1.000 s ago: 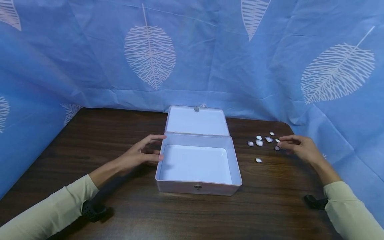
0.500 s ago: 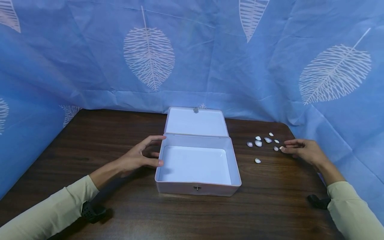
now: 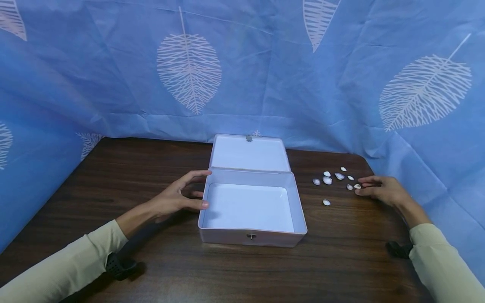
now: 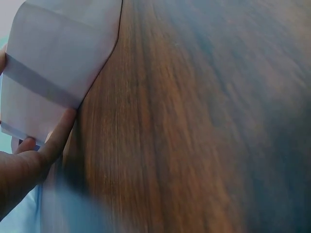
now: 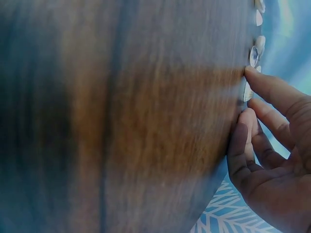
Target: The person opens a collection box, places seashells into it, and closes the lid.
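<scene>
A pale metal box (image 3: 250, 238) stands with its lid (image 3: 249, 153) raised back, its inside bare. My left hand (image 3: 176, 195) is at the box's left side, thumb and index finger spread along the rim. In the left wrist view, a straight finger (image 4: 62, 128) touches the outer wall. At the right, my right hand (image 3: 384, 191) rests low by the table. Its thumb and fingertips stand around a small white seashell (image 3: 357, 186), seemingly apart from it. In the right wrist view, this seashell (image 5: 248, 92) shows beside the fingertips.
Several other small seashells (image 3: 327, 180) lie loosely grouped right of the box, with one seashell (image 3: 326, 202) nearer the front. The dark wooden table (image 3: 250, 273) meets a blue leaf-patterned cloth (image 3: 265, 84) at its back and sides.
My right hand has shifted slightly right and toward me, its thumb and fingers parting. A seashell at its fingertips now shows plainly. The left thumb has slid a little toward the box's front.
</scene>
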The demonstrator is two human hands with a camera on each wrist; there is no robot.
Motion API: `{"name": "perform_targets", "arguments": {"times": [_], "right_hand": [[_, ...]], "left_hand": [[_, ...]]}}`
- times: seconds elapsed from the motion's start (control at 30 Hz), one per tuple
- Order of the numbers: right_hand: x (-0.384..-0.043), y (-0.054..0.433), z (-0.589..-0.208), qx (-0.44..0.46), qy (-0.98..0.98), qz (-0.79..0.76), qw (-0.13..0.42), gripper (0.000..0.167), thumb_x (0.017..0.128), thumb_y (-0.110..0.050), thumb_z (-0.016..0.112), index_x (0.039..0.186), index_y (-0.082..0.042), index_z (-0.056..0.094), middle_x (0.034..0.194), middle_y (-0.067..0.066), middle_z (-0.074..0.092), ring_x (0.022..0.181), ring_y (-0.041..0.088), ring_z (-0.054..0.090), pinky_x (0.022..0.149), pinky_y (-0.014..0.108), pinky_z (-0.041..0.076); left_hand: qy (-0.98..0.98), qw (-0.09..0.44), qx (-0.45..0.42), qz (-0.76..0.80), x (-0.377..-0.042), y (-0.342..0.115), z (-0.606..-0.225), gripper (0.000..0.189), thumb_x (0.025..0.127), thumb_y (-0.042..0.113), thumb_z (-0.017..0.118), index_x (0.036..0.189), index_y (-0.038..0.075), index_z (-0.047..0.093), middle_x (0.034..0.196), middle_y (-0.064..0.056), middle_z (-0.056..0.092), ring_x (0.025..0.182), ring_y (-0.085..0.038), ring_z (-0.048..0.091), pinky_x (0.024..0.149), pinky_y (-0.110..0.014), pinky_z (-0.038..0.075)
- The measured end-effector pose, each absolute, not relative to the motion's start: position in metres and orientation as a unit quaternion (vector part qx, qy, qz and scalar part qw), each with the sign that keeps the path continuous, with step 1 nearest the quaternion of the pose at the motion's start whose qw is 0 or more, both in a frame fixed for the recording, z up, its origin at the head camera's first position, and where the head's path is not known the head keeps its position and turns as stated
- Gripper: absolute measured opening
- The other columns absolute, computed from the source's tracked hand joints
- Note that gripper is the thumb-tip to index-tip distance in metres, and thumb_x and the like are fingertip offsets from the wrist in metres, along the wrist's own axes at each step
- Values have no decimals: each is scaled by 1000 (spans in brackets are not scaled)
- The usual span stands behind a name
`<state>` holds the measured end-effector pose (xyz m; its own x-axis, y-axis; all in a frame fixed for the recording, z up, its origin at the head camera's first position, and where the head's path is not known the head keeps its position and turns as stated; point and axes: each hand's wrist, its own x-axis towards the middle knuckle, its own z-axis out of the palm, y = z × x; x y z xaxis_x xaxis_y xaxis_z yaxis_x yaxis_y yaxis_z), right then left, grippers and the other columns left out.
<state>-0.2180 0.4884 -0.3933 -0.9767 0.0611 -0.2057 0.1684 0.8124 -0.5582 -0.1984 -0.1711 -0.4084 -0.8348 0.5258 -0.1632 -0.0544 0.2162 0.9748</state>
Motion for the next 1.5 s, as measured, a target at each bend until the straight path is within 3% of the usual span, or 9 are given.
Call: {"name": "perform_targets", "arguments": {"times": [0.13,0.33,0.43,0.83,1.17,1.5], "right_hand": [[-221,488,-394,62,951,-290,91,74,103,-39,84,153,11,61,138,25,77,92,-15,55,76,19,54],[-222,491,-395,73,950,-289,94,73,100,-41,87,148,9,66,115,0,84,89,-6,60,74,23,55],[-221,491,-395,72,951,-286,94,70,100,-42,87,145,9,69,110,-5,83,89,-4,60,74,23,55],[-217,486,-397,55,958,-273,71,55,104,-37,83,134,8,76,107,3,87,87,-12,59,76,14,48],[-214,484,-399,17,971,-233,52,39,109,-28,77,124,8,79,108,15,85,87,-3,65,75,15,48],[-214,479,-396,-23,983,-181,27,26,109,-24,75,111,1,79,101,13,81,88,10,66,76,26,50]], "left_hand": [[743,236,161,605,-198,-171,-409,97,95,21,93,175,27,38,183,-17,27,155,-55,51,113,-58,61],[736,239,171,609,-199,-170,-409,98,95,21,94,175,26,37,183,-17,28,154,-55,52,112,-57,62],[737,240,175,607,-200,-169,-409,99,95,21,94,175,26,37,183,-16,28,154,-54,52,112,-56,62],[739,246,164,605,-199,-169,-409,100,94,21,94,175,26,36,183,-16,28,156,-54,50,116,-58,59],[733,251,158,612,-198,-168,-408,100,94,21,94,176,27,36,184,-15,26,157,-55,48,114,-58,61],[730,250,154,616,-198,-168,-408,100,94,19,94,176,27,36,184,-16,26,157,-56,47,113,-57,61]]}}
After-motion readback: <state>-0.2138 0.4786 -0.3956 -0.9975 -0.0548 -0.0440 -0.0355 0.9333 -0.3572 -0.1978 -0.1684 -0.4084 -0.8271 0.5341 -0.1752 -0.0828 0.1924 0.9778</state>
